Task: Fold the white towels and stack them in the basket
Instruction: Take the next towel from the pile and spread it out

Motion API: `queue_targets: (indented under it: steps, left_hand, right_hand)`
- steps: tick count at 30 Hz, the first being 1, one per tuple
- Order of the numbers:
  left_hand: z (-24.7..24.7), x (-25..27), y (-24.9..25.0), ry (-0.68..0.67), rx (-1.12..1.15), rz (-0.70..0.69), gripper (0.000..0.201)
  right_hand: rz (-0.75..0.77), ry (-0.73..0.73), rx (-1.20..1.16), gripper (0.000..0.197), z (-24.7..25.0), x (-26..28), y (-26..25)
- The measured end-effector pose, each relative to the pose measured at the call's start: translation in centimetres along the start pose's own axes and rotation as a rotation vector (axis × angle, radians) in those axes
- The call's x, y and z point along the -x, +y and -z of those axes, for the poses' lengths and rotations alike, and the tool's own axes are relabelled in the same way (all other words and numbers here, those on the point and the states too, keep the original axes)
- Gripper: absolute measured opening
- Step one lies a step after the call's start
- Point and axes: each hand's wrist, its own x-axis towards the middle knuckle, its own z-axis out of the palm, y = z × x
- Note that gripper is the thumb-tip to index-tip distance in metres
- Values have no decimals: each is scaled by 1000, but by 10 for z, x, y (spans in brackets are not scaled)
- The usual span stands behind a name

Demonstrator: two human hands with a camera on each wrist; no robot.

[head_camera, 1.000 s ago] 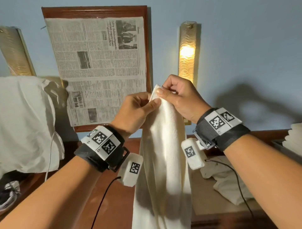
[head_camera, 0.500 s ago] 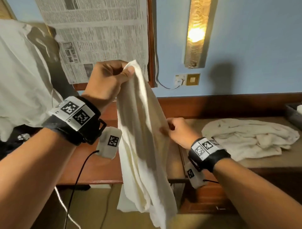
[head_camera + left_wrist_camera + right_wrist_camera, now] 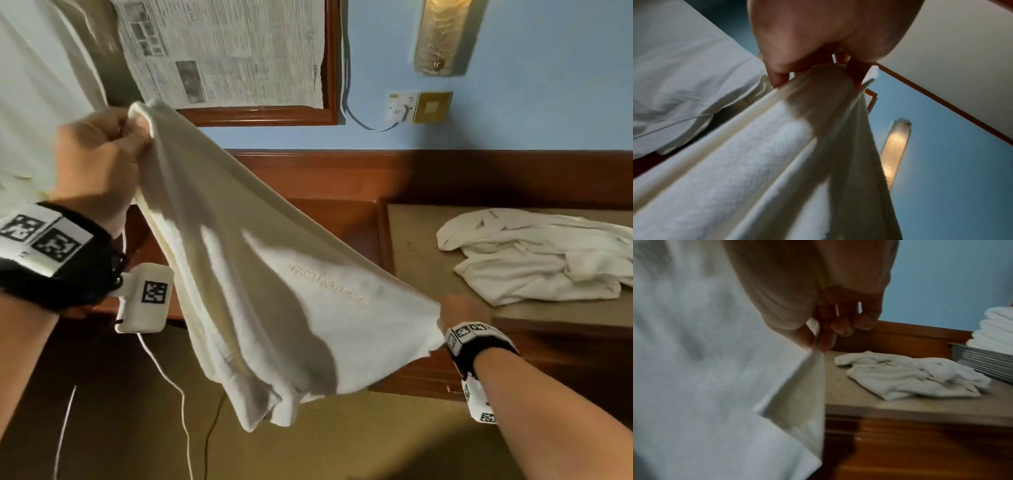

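A white towel (image 3: 274, 281) hangs stretched in the air between my two hands. My left hand (image 3: 102, 154) grips its top corner high at the left, fingers curled round the cloth (image 3: 818, 91). My right hand (image 3: 459, 311) pinches the opposite edge low at the right, thumb against forefinger on the hem (image 3: 816, 340). The towel's lower part droops towards the floor. A second white towel (image 3: 541, 253) lies crumpled on the tan counter (image 3: 418, 246). In the right wrist view a grey ribbed basket (image 3: 982, 360) stands at the far right with folded white towels (image 3: 996, 327) stacked in it.
A framed newspaper (image 3: 226, 51) and a wall lamp (image 3: 445, 34) hang on the blue wall. A socket with a plugged cable (image 3: 402, 108) sits under the lamp. White bedding (image 3: 34, 85) bulks at the left. Cables (image 3: 178, 394) trail over the brown floor.
My right hand slid down from the top corner along the towel's edge and pulled it out to the right. The towel went from hanging narrow to spread wide. My left hand kept its corner.
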Motion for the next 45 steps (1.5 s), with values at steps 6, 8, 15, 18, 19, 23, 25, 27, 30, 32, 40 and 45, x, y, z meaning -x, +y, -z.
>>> queue_targets:
  steps: [6,8,15,18,19,23,25,27,30,32,40,45]
  left_hand:
    - [-61,30,3,-249,-159,-112,20]
    - [-77,35,7,-335,-190,-150,16]
    - [-92,41,18,-547,-178,-249,15]
    - [-81,33,17,-572,-73,-235,17]
    - [-79,32,16,-582,-41,-223,16]
    - [-76,26,15,-580,19,-207,13]
    - [-71,21,17,-546,46,-201,16]
    - [-62,12,16,-515,69,-191,19]
    - [-47,-2,13,-462,77,-202,24]
    - [-35,-12,10,-403,83,-187,19]
    - [-18,-20,-7,-293,44,-126,19]
    - [-61,11,-3,-492,96,-103,24]
  right_hand:
    - [329,302,-515,19,67,32,-78]
    - [486,415,-797,37,104,67,-112]
    - [621,486,-1151,43,172,115,-161]
    - [589,608,-1212,35,185,118,-167]
    - [579,630,-1182,34,189,122,-170]
    - [510,618,-1014,26,191,127,-178]
    - [489,567,-1017,25,177,120,-175]
    - [464,502,-982,22,148,109,-168]
    - [396,364,-835,20,85,87,-141]
    - [299,249,-717,27,41,75,-116]
    - [-215,-166,-229,18,-48,76,-2]
    - [102,-17,-469,24,20,62,-33]
